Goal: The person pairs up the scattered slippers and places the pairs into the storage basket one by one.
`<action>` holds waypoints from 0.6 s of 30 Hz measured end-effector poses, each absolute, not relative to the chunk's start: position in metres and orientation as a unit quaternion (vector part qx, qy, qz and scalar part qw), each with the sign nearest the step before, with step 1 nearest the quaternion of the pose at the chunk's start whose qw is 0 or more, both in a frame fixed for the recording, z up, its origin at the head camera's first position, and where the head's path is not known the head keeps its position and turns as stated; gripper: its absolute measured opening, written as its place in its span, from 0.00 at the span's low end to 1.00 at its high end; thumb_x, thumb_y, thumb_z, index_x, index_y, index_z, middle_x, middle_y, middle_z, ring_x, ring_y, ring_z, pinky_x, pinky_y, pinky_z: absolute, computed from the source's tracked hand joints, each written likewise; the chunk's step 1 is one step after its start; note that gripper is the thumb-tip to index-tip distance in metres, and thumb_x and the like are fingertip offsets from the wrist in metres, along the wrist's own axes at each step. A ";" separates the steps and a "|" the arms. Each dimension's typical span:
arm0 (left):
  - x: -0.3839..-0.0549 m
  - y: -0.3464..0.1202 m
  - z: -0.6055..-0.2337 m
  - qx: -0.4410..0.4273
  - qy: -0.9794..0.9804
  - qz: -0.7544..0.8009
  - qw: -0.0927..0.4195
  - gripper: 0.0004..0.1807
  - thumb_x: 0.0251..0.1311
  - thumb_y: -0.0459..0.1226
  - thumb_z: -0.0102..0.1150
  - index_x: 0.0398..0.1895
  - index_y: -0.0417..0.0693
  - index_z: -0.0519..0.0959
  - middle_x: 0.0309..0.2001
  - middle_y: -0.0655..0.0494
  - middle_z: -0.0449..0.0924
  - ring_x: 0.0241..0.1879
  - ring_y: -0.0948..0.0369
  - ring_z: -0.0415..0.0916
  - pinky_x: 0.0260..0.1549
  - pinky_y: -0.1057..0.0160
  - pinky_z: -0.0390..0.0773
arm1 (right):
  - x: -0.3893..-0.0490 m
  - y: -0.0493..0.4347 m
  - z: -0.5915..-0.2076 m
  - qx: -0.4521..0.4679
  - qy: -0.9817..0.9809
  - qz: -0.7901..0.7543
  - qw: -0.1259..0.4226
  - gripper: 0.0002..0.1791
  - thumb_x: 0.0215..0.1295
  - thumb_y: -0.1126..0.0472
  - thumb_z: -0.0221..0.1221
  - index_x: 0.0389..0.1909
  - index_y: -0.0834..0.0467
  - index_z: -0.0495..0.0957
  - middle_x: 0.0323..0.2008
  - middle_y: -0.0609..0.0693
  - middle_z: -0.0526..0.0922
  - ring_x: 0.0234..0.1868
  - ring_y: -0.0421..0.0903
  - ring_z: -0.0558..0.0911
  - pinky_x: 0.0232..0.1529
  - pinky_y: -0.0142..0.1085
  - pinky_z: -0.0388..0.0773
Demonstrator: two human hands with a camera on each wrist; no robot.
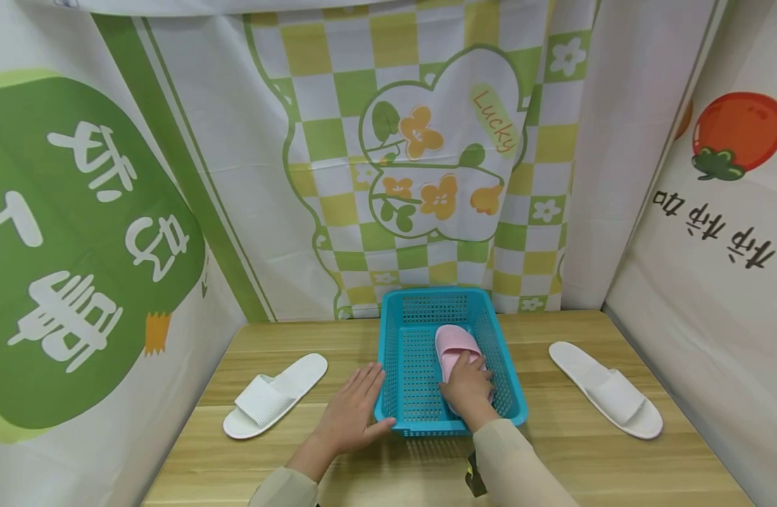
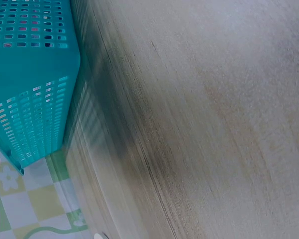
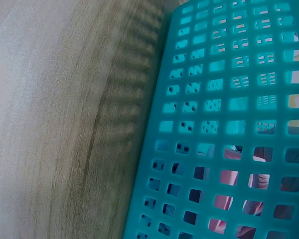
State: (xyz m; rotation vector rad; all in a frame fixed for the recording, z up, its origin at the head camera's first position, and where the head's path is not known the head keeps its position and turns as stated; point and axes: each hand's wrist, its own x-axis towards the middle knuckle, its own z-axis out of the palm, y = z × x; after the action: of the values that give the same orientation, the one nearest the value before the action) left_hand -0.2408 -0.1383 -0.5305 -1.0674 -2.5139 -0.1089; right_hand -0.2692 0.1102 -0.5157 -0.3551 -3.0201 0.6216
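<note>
A beige sleeve (image 1: 521, 468) comes nearest, above the table (image 1: 388, 482). The right hand (image 1: 469, 391) has its grip curled around the pink slipper (image 1: 450, 358), inside the blue basket (image 1: 420, 366). The left hand (image 1: 350, 415) (fingers straight, grasping nothing) touches the basket's left side. The left white slipper (image 1: 271, 401) and right white slipper (image 1: 610, 394) flank it.

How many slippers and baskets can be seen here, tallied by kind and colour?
White slippers: 2
Pink slipper, inside the basket, partly covered by the right hand: 1
Blue basket: 1
Total: 4
</note>
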 end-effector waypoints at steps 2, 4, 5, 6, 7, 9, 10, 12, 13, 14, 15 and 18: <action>-0.240 -0.138 -0.530 -0.383 -0.900 -0.039 0.202 0.47 0.66 0.64 0.37 0.69 0.30 0.61 0.70 0.37 0.58 0.70 0.45 0.55 0.67 0.50 0.55 | -0.269 0.110 -0.516 -0.114 -0.973 0.201 0.020 0.52 0.53 0.48 0.69 0.68 0.74 0.55 0.62 0.82 0.56 0.55 0.81 0.65 0.46 0.70 0.69; -0.240 -0.138 -0.529 -0.384 -0.900 -0.039 0.203 0.47 0.67 0.64 0.37 0.69 0.30 0.61 0.70 0.37 0.58 0.70 0.44 0.56 0.67 0.50 0.55 | -0.269 0.110 -0.516 -0.113 -0.973 0.201 0.020 0.52 0.53 0.48 0.69 0.68 0.74 0.55 0.62 0.82 0.56 0.56 0.81 0.64 0.47 0.71 0.69; -0.240 -0.138 -0.529 -0.384 -0.900 -0.040 0.204 0.47 0.67 0.64 0.37 0.69 0.30 0.62 0.70 0.36 0.59 0.70 0.44 0.56 0.67 0.50 0.56 | -0.269 0.110 -0.516 -0.112 -0.973 0.201 0.020 0.52 0.53 0.48 0.69 0.68 0.74 0.55 0.62 0.82 0.56 0.56 0.81 0.64 0.47 0.71 0.69; -0.240 -0.138 -0.529 -0.384 -0.900 -0.039 0.204 0.47 0.67 0.64 0.37 0.69 0.30 0.62 0.70 0.37 0.59 0.69 0.44 0.56 0.67 0.50 0.56 | -0.269 0.110 -0.516 -0.112 -0.973 0.201 0.019 0.52 0.53 0.48 0.69 0.68 0.74 0.55 0.62 0.82 0.56 0.56 0.81 0.64 0.47 0.71 0.68; -0.240 -0.138 -0.529 -0.384 -0.900 -0.039 0.203 0.47 0.67 0.64 0.37 0.69 0.30 0.61 0.70 0.37 0.58 0.70 0.44 0.56 0.67 0.50 0.55 | -0.268 0.110 -0.516 -0.112 -0.973 0.201 0.018 0.52 0.53 0.48 0.69 0.68 0.74 0.55 0.62 0.82 0.56 0.56 0.81 0.64 0.47 0.71 0.68; -0.240 -0.138 -0.528 -0.383 -0.900 -0.040 0.203 0.47 0.67 0.64 0.36 0.69 0.30 0.61 0.70 0.36 0.59 0.70 0.44 0.56 0.67 0.50 0.55 | -0.268 0.110 -0.515 -0.112 -0.973 0.202 0.017 0.52 0.54 0.48 0.69 0.68 0.74 0.54 0.62 0.82 0.56 0.57 0.81 0.64 0.48 0.71 0.67; -0.240 -0.138 -0.528 -0.383 -0.901 -0.040 0.202 0.47 0.67 0.64 0.36 0.69 0.30 0.61 0.70 0.36 0.59 0.70 0.44 0.56 0.67 0.50 0.55 | -0.268 0.110 -0.515 -0.112 -0.973 0.203 0.017 0.52 0.54 0.48 0.69 0.68 0.74 0.54 0.62 0.82 0.56 0.57 0.81 0.64 0.48 0.71 0.67; -0.240 -0.138 -0.528 -0.382 -0.901 -0.040 0.202 0.48 0.67 0.65 0.35 0.69 0.30 0.61 0.70 0.36 0.58 0.70 0.45 0.55 0.68 0.50 0.55 | -0.268 0.110 -0.515 -0.112 -0.972 0.204 0.016 0.52 0.54 0.48 0.69 0.68 0.74 0.54 0.62 0.82 0.56 0.57 0.81 0.63 0.48 0.72 0.67; -0.240 -0.138 -0.528 -0.383 -0.900 -0.042 0.204 0.48 0.67 0.65 0.35 0.69 0.30 0.62 0.70 0.36 0.59 0.70 0.44 0.55 0.67 0.50 0.55 | -0.268 0.110 -0.514 -0.112 -0.972 0.205 0.016 0.52 0.54 0.48 0.69 0.68 0.74 0.54 0.63 0.82 0.55 0.57 0.81 0.63 0.48 0.72 0.67; -0.240 -0.138 -0.529 -0.384 -0.900 -0.042 0.205 0.48 0.67 0.65 0.34 0.69 0.29 0.62 0.70 0.36 0.59 0.70 0.44 0.56 0.67 0.50 0.55 | -0.268 0.110 -0.515 -0.111 -0.972 0.205 0.017 0.52 0.54 0.48 0.69 0.68 0.74 0.54 0.63 0.82 0.55 0.57 0.81 0.63 0.48 0.72 0.67; -0.240 -0.138 -0.529 -0.384 -0.899 -0.043 0.205 0.48 0.67 0.65 0.34 0.68 0.29 0.62 0.70 0.36 0.59 0.70 0.44 0.56 0.67 0.50 0.55 | -0.268 0.110 -0.514 -0.111 -0.972 0.205 0.017 0.52 0.54 0.48 0.69 0.68 0.74 0.54 0.63 0.82 0.55 0.57 0.81 0.63 0.48 0.71 0.67; -0.240 -0.137 -0.528 -0.386 -0.898 -0.046 0.206 0.48 0.67 0.65 0.34 0.68 0.29 0.62 0.70 0.36 0.59 0.69 0.44 0.56 0.67 0.49 0.56 | -0.268 0.111 -0.515 -0.110 -0.973 0.204 0.014 0.52 0.54 0.48 0.69 0.68 0.74 0.53 0.63 0.82 0.55 0.58 0.81 0.63 0.48 0.71 0.67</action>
State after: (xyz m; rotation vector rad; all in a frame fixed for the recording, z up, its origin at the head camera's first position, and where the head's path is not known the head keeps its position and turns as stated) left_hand -0.2401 -0.1374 -0.5283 -1.0744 -2.5025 -0.1279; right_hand -0.2676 0.1108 -0.5145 -0.3415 -3.0289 0.6359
